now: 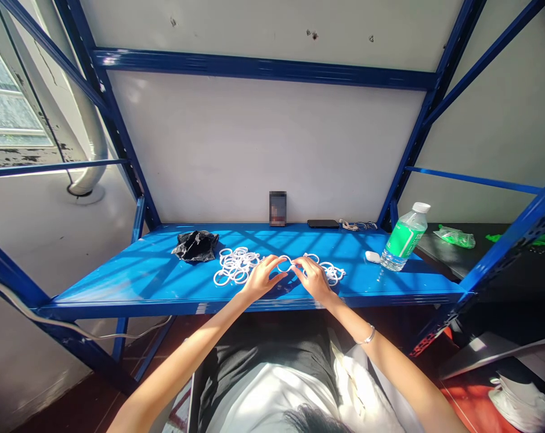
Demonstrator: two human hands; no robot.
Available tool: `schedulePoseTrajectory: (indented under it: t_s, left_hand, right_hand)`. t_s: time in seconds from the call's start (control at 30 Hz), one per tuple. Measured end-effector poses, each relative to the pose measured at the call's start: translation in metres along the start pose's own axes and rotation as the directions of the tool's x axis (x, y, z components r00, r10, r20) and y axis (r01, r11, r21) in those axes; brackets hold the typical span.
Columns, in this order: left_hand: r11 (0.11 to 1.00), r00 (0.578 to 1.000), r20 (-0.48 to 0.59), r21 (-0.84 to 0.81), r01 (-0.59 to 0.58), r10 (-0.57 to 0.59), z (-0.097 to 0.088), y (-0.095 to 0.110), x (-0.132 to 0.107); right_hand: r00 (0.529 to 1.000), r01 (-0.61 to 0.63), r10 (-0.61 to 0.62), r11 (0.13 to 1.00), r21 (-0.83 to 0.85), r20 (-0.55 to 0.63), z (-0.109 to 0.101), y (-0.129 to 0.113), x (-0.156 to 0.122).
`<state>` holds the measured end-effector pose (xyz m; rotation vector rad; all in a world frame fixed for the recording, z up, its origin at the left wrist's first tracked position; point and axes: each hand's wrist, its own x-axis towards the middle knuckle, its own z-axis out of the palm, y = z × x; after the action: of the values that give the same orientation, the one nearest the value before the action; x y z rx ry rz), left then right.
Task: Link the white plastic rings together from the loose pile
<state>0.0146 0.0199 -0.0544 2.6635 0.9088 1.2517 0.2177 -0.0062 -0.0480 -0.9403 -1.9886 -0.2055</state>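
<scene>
Between my two hands is a white ring [284, 257], held up a little over the blue shelf top [155, 270]. My left hand [264, 278] pinches its left side with thumb and fingers. On its right side, the fingertips of my right hand [314, 278] close on the same ring. A heap of white rings [236, 266] lies just left of my left hand. Another, smaller group of white rings [333, 273] sits by my right hand, partly hidden behind it. What the rings are made of is too small to tell.
A crumpled black plastic bag [195, 246] lies left of the heap. To the right stand a green-labelled bottle [404, 237] and a small white case [372, 257]. Along the back are a small dark box [278, 208], a black phone [323, 224] and a cable [356, 225]. Blue posts frame both sides.
</scene>
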Motion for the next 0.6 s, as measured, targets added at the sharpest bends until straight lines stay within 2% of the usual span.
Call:
schedulePoseTrajectory:
  t_s: [0.13,0.27,0.6]
  left_hand:
    - [0.997,0.999,-0.017,-0.067,0.028,-0.030,-0.0024,0.0048,0.0004]
    - [0.998,0.999,-0.042,-0.053,0.017,-0.019,-0.0024,0.0057,0.0001]
    - [0.998,0.999,-0.004,-0.052,0.037,-0.038,-0.0033,0.0043,0.0009]
  right_hand:
    - [1.000,0.017,-0.017,1.000,0.014,-0.009,0.0006,0.0012,-0.0012]
    - [0.998,0.056,-0.055,0.998,0.022,-0.021,0.0013,0.0021,-0.0020]
    - [0.998,0.061,-0.061,0.998,0.023,-0.028,0.0010,0.0017,-0.0020]
